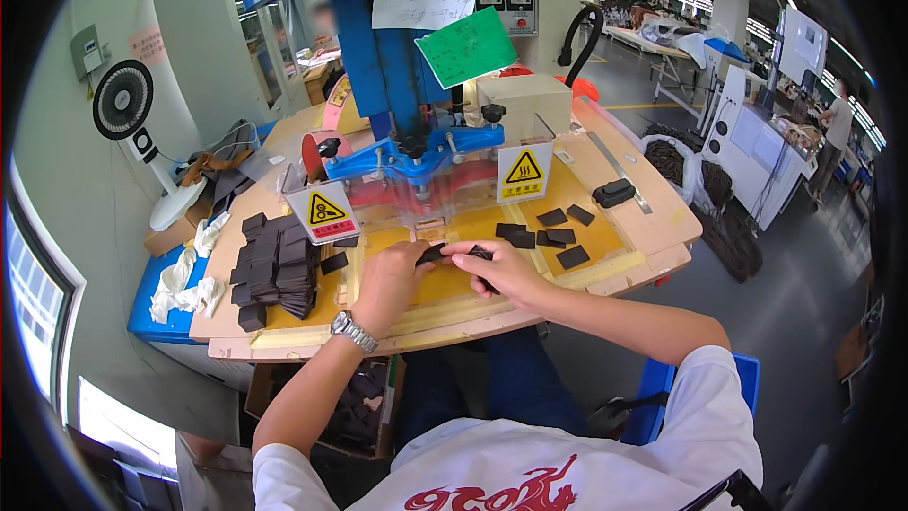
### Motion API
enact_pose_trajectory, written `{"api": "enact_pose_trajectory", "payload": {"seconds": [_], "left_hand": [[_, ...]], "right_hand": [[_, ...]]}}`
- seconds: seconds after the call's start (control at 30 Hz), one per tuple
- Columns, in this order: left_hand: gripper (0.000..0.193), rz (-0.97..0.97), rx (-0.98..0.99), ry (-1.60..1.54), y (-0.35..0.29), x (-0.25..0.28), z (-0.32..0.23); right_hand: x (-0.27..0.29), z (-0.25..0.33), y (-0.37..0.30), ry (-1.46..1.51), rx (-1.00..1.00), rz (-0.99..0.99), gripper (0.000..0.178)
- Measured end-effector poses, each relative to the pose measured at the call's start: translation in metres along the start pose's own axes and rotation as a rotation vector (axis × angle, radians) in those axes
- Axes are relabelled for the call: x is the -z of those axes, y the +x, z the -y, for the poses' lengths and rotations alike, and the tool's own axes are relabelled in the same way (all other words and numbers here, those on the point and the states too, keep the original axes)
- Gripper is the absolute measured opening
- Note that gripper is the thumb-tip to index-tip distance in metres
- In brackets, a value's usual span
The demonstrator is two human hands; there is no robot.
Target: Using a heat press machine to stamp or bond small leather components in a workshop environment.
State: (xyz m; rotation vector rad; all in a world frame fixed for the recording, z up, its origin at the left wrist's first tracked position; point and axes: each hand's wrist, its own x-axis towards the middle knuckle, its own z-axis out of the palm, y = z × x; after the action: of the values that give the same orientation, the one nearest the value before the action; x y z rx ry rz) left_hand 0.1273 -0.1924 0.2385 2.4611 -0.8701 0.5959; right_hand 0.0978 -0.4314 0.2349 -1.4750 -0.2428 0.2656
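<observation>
My left hand [386, 276], with a metal watch on its wrist, is closed on a small flat dark piece [431, 254] at the front of the blue press [416, 159]. The fingertips of my right hand [506, 276] reach the same piece from the right. Another dark object [486, 255] shows within my right hand, its kind partly hidden by the fingers. Stacks of dark rectangular pieces [276, 263] stand left of my hands. Several loose dark pieces [572, 256] lie flat to the right on the yellow work surface [605, 244].
Warning signs [524, 172] on clear guards flank the press head. A metal ruler [617, 170] and a black oval object [614, 193] lie at the right. White crumpled cloths [182, 286] and a fan [125, 99] are at the left. Below the table is an open box [386, 416].
</observation>
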Motion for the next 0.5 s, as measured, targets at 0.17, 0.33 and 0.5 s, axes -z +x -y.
{"api": "enact_pose_trajectory", "payload": {"seconds": [0.17,0.33,0.5], "left_hand": [[0.042,0.036,0.101,0.056,0.005,-0.005,-0.002],[0.050,0.003,0.073,0.122,-0.008,0.000,0.009],[0.051,0.088,0.004,0.192,-0.011,0.005,0.016]], "right_hand": [[-0.004,-0.008,0.009,0.024,0.031,0.009,0.043],[0.000,-0.004,0.028,-0.020,-0.050,-0.105,0.047],[-0.007,-0.008,0.053,-0.070,-0.102,-0.143,0.041]]}}
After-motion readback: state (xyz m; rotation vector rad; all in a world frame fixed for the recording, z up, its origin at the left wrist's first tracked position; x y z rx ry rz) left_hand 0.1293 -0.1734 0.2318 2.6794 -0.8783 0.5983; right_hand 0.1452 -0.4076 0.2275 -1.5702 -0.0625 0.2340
